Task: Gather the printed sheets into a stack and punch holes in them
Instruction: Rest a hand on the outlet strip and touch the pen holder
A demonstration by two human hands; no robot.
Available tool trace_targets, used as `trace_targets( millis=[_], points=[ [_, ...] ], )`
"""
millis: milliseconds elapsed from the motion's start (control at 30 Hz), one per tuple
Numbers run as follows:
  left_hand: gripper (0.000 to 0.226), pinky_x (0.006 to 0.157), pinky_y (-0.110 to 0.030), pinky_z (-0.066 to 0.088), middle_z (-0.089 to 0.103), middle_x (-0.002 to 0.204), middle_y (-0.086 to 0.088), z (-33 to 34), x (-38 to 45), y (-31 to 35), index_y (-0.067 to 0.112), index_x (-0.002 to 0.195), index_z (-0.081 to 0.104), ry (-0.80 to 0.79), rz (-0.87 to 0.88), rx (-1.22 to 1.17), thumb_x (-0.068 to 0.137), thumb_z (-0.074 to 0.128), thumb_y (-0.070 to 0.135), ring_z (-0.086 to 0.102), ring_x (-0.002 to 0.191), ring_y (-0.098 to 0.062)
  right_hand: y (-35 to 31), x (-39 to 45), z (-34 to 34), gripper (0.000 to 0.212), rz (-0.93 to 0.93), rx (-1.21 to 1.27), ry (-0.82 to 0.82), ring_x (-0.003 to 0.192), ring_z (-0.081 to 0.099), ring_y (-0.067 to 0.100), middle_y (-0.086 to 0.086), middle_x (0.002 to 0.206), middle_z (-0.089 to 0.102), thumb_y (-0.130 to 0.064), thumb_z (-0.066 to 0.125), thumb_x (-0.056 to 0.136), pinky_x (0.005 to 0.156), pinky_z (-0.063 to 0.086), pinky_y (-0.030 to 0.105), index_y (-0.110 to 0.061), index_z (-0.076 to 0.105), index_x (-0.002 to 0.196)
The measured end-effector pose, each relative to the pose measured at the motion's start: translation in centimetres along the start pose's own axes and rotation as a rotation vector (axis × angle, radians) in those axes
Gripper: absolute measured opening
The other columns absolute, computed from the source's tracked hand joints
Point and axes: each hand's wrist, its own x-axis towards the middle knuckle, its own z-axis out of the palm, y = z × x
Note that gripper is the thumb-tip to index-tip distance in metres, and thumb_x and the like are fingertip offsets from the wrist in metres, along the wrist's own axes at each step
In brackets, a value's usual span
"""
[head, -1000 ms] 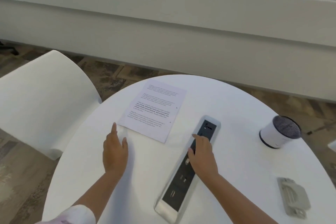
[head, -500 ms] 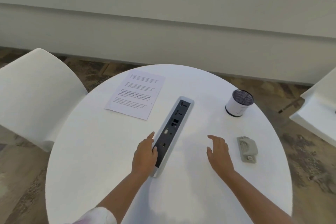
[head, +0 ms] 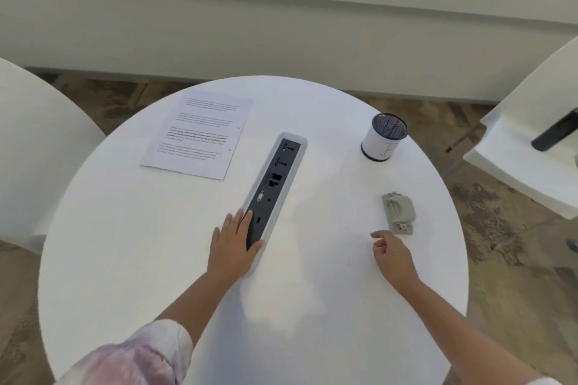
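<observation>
Printed sheets (head: 200, 133) lie flat as one neat pile at the far left of the round white table (head: 125, 259). A small grey hole punch (head: 398, 212) rests on the right side of the table. My right hand (head: 392, 256) hovers just short of the punch with fingers loosely curled, holding nothing. My left hand (head: 233, 241) lies flat, palm down, on the near end of the power strip panel (head: 275, 184) set in the table's middle.
A white cylindrical pen holder (head: 383, 137) with a dark mesh top stands at the far right of the table. White chairs stand at the left (head: 31, 150) and the right (head: 531, 147). A white wall ledge runs behind the table.
The view has swung right and down. My right hand moved from the power strip to just beside the hole punch. My left hand left the sheets and settled on the power strip.
</observation>
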Motion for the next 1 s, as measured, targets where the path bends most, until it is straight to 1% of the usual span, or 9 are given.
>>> trace_targets(
  millis=[67,100,200,267,333,433,633,833,1000],
  points=[
    [0.092,0.115,-0.044,0.008,0.004,0.158,0.003,-0.2,0.9,-0.4,0.025,0.148,0.006,-0.033,0.026,0.029,0.07,0.005,0.074,0.002,0.145,-0.021,-0.3,0.1,0.5,0.024,0.011,0.019,0.013,0.079,0.053,0.017,0.009,0.095,0.061,-0.003,0.048,0.088,0.06,0.038,0.017,-0.01,0.059,0.108],
    [0.097,0.115,-0.044,0.007,0.003,0.158,0.004,-0.2,1.2,-0.7,0.026,0.148,0.006,-0.038,0.046,0.037,0.066,-0.001,0.077,0.001,0.145,-0.02,-0.7,0.2,0.9,0.021,0.017,0.031,0.019,0.078,0.054,0.016,0.007,0.092,0.061,-0.004,0.05,0.088,0.059,0.038,0.015,-0.01,0.06,0.106],
    [0.101,0.115,-0.044,0.009,0.007,0.158,0.004,0.2,1.1,-1.9,0.026,0.148,0.01,0.015,0.118,0.05,0.067,-0.012,0.082,0.007,0.145,-0.02,-1.8,0.2,2.3,0.016,0.019,0.071,0.064,0.08,0.055,0.017,0.006,0.089,0.062,-0.006,0.056,0.087,0.066,0.038,0.019,-0.009,0.063,0.101],
    [0.092,0.114,-0.043,0.013,0.014,0.156,0.004,0.5,1.1,-2.3,0.026,0.147,0.016,0.048,0.142,0.064,0.075,-0.007,0.077,0.014,0.144,-0.021,-2.6,0.3,3.1,0.016,0.027,0.105,0.106,0.08,0.055,0.017,0.006,0.088,0.062,-0.007,0.058,0.086,0.074,0.038,0.021,-0.007,0.064,0.101],
    [0.08,0.112,-0.042,0.019,0.026,0.154,0.002,0.6,1.0,-2.5,0.025,0.145,0.024,0.061,0.144,0.081,0.084,0.002,0.071,0.025,0.141,-0.022,-3.2,0.6,3.7,0.017,0.036,0.117,0.14,0.079,0.055,0.017,0.008,0.09,0.062,-0.009,0.06,0.086,0.075,0.038,0.021,-0.007,0.064,0.102],
    [0.067,0.108,-0.037,0.017,0.038,0.148,0.0,0.7,0.8,-2.5,0.025,0.142,0.031,0.084,0.13,0.079,0.09,0.011,0.064,0.035,0.136,-0.022,-3.9,1.1,4.2,0.02,0.022,0.092,0.17,0.08,0.053,0.015,0.007,0.094,0.058,-0.011,0.062,0.085,0.076,0.037,0.019,-0.009,0.063,0.105],
    [0.063,0.107,-0.037,0.018,0.039,0.147,0.001,0.9,0.7,-2.5,0.025,0.14,0.037,0.129,0.137,0.063,0.092,0.012,0.059,0.03,0.136,-0.018,-4.3,1.6,4.7,0.014,0.017,0.075,0.217,0.075,0.055,0.012,0.002,0.092,0.058,-0.013,0.062,0.085,0.078,0.044,0.023,-0.011,0.066,0.098],
    [0.063,0.108,-0.036,0.017,0.038,0.148,0.003,1.0,0.7,-2.5,0.026,0.141,0.036,0.136,0.122,0.08,0.092,0.01,0.057,0.026,0.137,-0.016,-4.4,1.8,4.8,0.007,0.047,0.086,0.261,0.075,0.056,0.015,0.004,0.087,0.06,-0.012,0.065,0.083,0.075,0.043,0.024,-0.01,0.067,0.09],
    [0.064,0.109,-0.036,0.017,0.038,0.148,0.003,0.9,0.7,-2.3,0.026,0.14,0.037,0.12,0.111,0.076,0.092,0.009,0.057,0.029,0.137,-0.016,-4.6,1.8,4.9,0.006,0.015,-0.026,0.253,0.076,0.056,0.016,0.002,0.084,0.059,-0.013,0.061,0.085,0.074,0.045,0.028,-0.01,0.067,0.085]
  ],
)
